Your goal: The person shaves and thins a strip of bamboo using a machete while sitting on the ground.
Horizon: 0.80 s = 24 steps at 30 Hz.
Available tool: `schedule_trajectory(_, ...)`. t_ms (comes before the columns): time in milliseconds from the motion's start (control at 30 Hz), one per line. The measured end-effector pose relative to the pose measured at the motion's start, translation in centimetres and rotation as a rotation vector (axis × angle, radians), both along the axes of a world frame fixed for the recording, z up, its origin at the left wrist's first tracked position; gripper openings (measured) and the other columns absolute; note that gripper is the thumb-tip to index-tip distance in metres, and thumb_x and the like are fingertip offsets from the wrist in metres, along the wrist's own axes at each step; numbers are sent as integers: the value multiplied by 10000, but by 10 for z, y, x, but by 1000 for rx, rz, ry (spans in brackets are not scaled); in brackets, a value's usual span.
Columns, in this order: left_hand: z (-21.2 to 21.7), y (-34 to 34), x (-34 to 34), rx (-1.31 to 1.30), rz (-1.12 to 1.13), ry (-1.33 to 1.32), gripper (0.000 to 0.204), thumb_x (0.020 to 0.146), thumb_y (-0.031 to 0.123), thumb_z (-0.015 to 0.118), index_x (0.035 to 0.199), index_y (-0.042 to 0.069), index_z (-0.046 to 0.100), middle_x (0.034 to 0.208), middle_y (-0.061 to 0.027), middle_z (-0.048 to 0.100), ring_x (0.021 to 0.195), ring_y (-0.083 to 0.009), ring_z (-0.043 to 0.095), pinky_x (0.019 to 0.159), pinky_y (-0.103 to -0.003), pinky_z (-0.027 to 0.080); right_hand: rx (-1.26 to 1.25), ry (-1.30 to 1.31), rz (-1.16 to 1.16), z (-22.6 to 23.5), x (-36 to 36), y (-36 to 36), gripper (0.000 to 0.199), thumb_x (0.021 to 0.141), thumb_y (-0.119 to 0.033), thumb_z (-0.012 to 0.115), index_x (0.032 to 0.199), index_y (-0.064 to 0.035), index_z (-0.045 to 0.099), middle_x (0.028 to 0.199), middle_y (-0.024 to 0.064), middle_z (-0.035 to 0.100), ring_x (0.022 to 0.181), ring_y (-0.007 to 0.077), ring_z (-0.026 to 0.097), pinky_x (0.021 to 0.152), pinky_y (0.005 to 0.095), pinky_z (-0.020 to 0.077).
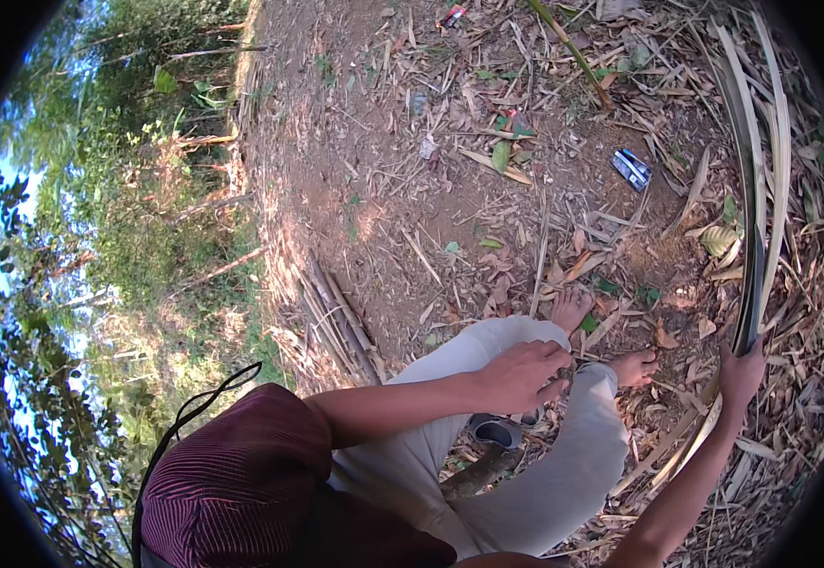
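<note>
My right hand (742, 374) is closed around a bundle of long, flat plant strips (751, 189), pale and greenish-grey, which fan out toward the upper right. My left hand (524, 374) hovers over my bent legs in light trousers (564, 464), near the knee. Its fingers are loosely bent and apart, and I see nothing in them. My bare feet (635, 367) rest among dry leaves. Between my legs are a dark rounded thing with a grey rim (495, 432), whose kind I cannot make out, and a piece of log (483, 471).
Dry leaves and stalks cover the ground. A blue-and-white crumpled packet (632, 170) lies ahead, and a green stalk (573, 52) leans in from the top edge. Cut poles (336, 317) are piled at left, with trees (137, 189) beyond. A black cord loop (218, 388) hangs near my maroon sleeve.
</note>
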<state>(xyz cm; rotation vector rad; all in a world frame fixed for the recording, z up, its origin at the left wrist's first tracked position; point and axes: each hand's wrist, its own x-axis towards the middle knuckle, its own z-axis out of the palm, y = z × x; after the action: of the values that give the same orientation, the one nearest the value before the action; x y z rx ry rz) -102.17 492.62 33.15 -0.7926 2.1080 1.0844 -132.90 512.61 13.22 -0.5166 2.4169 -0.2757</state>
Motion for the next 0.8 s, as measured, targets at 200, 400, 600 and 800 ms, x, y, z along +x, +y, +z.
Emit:
schedule_trajectory(200,-43,-45,-14,27,151,132,378,988,306,544,1188,-12,505,1129,-222,563,1027,-392,572,877,-482,456,-50,124,239,-132,25,17,747,693,-189,820,1311,77,495,1046,306,647,980,475,626,824,502,505)
schedule_trajectory(400,-62,-69,14,-83,354,357,433,970,305,562,1210,-46,484,1101,-216,554,1016,-397,557,846,-470,462,-86,154,436,-207,65,31,732,658,-211,842,1234,95,510,978,327,634,934,491,622,786,515,499)
schedule_trajectory(600,-53,-75,70,-14,167,618,427,889,323,697,1137,-16,622,1148,-161,661,1055,-299,652,859,-384,513,-39,93,332,-172,82,-4,589,657,-241,829,1095,38,551,824,259,655,796,467,653,677,508,515)
schedule_trajectory(800,-15,-55,127,100,-188,420,391,872,322,710,1083,-1,647,1076,-122,697,990,-262,683,814,-346,528,148,162,393,-174,85,8,693,646,-287,860,1153,27,507,965,276,658,912,458,643,811,515,518)
